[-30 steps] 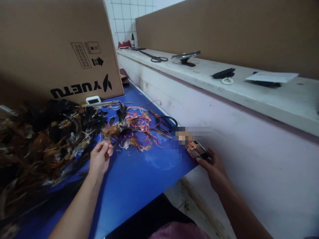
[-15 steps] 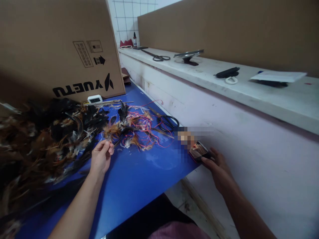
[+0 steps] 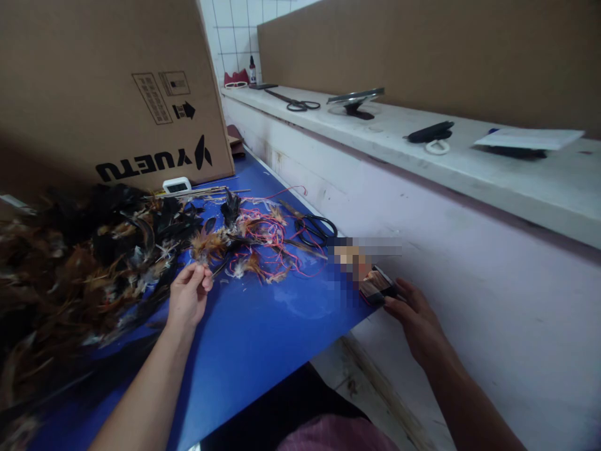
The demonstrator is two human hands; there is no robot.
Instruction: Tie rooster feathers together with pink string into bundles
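My left hand (image 3: 190,293) is closed in a pinch on a brown feather bunch (image 3: 209,246) above the blue table (image 3: 263,357). At the table's right edge, my right hand (image 3: 416,313) has thumb and fingers around the near end of a phone (image 3: 378,285), whose screen is lit. A large pile of brown and black feathers (image 3: 94,263) lies to the left of my left hand. Beyond that hand, pink string (image 3: 270,228) is tangled among loose feathers, with black-handled scissors (image 3: 317,230) beside it.
A big cardboard box (image 3: 107,81) stands behind the pile, with a small white digital device (image 3: 177,185) before it. Along the right, a white ledge (image 3: 389,134) bears another pair of scissors (image 3: 300,105), a round stand (image 3: 355,100) and a black object (image 3: 431,132).
The view has shifted slightly. My right hand and the phone have moved a little to the right, while my left hand keeps its pinch.
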